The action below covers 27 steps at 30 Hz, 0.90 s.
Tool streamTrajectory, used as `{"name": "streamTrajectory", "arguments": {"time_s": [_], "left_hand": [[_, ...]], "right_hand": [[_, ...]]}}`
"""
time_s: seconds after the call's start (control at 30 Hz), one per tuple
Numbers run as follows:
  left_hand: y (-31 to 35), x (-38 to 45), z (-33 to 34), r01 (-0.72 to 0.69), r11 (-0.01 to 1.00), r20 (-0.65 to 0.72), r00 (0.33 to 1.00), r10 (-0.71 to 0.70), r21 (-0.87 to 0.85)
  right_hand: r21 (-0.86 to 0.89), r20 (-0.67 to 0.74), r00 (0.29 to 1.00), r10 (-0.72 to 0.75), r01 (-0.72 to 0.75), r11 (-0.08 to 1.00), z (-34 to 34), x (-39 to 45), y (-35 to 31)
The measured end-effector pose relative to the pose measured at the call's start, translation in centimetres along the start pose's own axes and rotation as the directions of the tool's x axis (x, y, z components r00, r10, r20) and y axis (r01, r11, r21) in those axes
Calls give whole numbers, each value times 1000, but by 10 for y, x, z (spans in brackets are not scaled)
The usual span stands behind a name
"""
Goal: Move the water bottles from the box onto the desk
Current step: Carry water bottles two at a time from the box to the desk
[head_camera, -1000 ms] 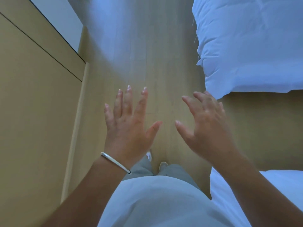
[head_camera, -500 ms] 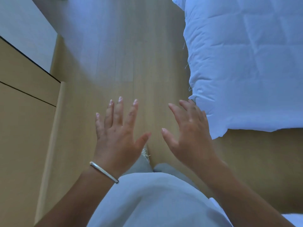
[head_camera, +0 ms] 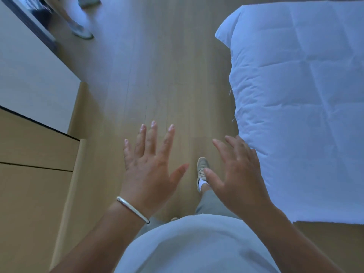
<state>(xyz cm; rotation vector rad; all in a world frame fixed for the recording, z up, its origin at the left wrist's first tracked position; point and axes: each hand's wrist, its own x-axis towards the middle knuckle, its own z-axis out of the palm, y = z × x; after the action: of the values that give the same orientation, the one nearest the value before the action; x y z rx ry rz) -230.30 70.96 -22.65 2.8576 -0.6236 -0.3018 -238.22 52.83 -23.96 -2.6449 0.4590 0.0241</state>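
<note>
No water bottle, box or desk top with bottles shows in the head view. My left hand [head_camera: 149, 170], with a silver bangle on its wrist, is held out in front of me, fingers spread and straight, holding nothing. My right hand [head_camera: 238, 174] hovers beside it at the same height, fingers relaxed and slightly bent, also holding nothing. Both hands hang over the wooden floor [head_camera: 163, 79].
A bed with a white quilt [head_camera: 299, 107] fills the right side. A wooden cabinet with a pale top [head_camera: 33, 91] runs along the left. My own shoe [head_camera: 201, 172] is on the floor between my hands. Another person's feet [head_camera: 80, 32] stand at the far left.
The view has advanced along the aisle between cabinet and bed. The bed has slid lower and right, another person's feet have come into view, and my shoe has stepped forward. Both hands stay open.
</note>
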Motion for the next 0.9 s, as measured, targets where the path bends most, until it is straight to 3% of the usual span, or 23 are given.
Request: {"name": "streamTrajectory", "arguments": {"time_s": [0.43, 0.9], "left_hand": [[106, 253, -69, 95, 993, -17, 995, -94, 67], [98, 500, -74, 31, 997, -58, 998, -36, -75]], "right_hand": [[-16, -41, 991, -128, 127, 992, -96, 261, 74], [-14, -47, 999, -11, 10, 1000, -119, 495, 97]]}}
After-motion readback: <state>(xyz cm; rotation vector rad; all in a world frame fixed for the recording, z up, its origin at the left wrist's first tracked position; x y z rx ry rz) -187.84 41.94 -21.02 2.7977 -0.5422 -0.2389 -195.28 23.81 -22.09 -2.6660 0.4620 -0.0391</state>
